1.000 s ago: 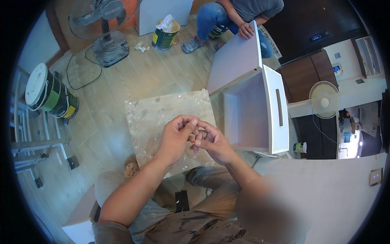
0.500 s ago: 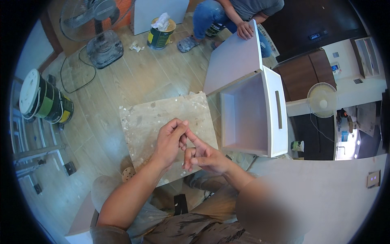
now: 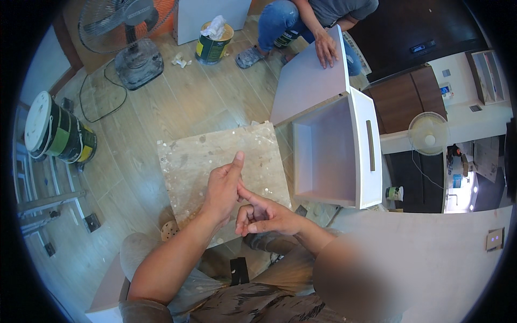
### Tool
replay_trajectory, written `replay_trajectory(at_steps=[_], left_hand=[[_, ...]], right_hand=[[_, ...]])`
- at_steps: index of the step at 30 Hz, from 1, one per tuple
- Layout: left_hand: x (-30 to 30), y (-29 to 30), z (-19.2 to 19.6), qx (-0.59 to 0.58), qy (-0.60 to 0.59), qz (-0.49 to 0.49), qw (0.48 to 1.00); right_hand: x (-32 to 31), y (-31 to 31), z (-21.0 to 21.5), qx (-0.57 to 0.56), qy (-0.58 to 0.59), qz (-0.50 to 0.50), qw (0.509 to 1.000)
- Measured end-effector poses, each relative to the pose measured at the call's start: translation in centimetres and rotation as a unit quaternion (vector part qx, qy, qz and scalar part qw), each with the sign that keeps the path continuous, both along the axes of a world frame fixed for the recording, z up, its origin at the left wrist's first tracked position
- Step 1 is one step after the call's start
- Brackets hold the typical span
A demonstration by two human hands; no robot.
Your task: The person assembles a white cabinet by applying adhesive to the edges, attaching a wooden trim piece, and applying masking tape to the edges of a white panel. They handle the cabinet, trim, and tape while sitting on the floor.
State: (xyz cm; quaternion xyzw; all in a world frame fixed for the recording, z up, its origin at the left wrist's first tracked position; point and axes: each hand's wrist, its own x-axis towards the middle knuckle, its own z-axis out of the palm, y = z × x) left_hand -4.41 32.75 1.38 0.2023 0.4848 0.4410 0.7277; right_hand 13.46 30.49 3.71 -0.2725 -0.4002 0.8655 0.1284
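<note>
My left hand is raised over a paint-spotted board, its thumb stretched up and away from the fingers. Those fingers are partly hidden behind the palm. From the right, my right hand reaches over with its index finger extended, the tip touching the inside of my left hand. Its other fingers bend loosely and the thumb lies apart. No object shows in either hand. Right of the board stands a white drawer with a long dark handle on its front.
A person crouches at the back, a hand on a white panel leaning by the drawer. A standing fan, a pail with crumpled white material, a lidded bucket and a ladder stand around the tiled floor.
My left thumb has lifted off my right index fingertip and points up. My right hand has shifted slightly left and down. The other person's hand has spread flat lower on the panel.
</note>
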Motion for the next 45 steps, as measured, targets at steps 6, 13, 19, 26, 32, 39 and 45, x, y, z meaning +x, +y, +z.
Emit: replay_trajectory(at_steps=[6,13,19,26,32,39,45], left_hand=[[0.2,0.0,-0.1,0.0,0.014,-0.011,1.0],[0.5,0.2,0.0,0.006,0.03,0.005,1.0],[0.6,-0.1,-0.3,0.112,0.032,-0.001,0.993],[1.4,-0.8,2.3,0.2,0.04,-0.034,0.978],[-1.7,-0.7,5.7,0.203,-0.213,0.072,0.953],[2.7,-6.9,6.1,0.303,-0.111,0.144,0.935],[9.9,-16.4,7.6,0.342,-0.002,0.075,0.937]], right_hand=[[0.4,-0.1,-0.1,-0.008,0.001,-0.001,1.0],[0.6,0.4,0.1,0.007,-0.017,-0.006,1.0],[0.7,0.8,1.0,0.045,-0.023,-0.02,0.999],[-2.5,-2.0,3.6,0.287,-0.165,-0.004,0.943],[-3.1,-4.7,6.6,0.433,-0.173,0.03,0.884],[-4.0,-10.2,5.1,0.484,-0.232,-0.115,0.836],[0.4,-13.2,7.3,0.349,-0.032,-0.324,0.879]])
